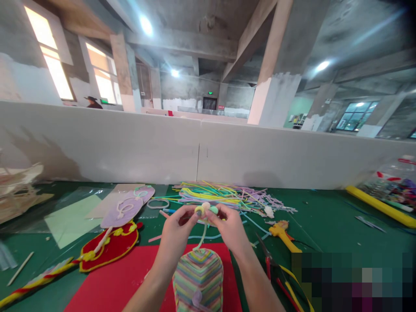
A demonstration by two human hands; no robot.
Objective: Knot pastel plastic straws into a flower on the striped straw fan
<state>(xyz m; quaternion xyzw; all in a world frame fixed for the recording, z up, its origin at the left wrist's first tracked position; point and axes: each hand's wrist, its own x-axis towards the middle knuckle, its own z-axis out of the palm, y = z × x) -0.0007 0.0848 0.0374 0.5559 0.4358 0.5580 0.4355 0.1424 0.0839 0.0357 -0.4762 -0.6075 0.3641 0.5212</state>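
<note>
Both my hands meet above the work area, pinching a small flower-like piece (206, 206) with yellow, pale pink and mint green fuzzy lobes. My left hand (181, 226) grips its yellow side, while the fingers of my right hand (231, 225) close on the green side. A pale fuzzy stem (203, 237) hangs from it towards a striped pastel panel (198, 275), which seems built from rows of pipe cleaners. A lilac curl (196, 298) lies on that panel. Beneath is a red sheet (113, 281). Whether the stem is joined to the panel, I cannot tell.
Loose pastel pipe cleaners (214, 195) are heaped behind my hands. To the right lie a yellow glue gun (286, 237) and red-handled pliers (268, 260). A red fuzzy shape (110, 249) and lilac panel (130, 206) lie left. A white partition (146, 147) borders the green table.
</note>
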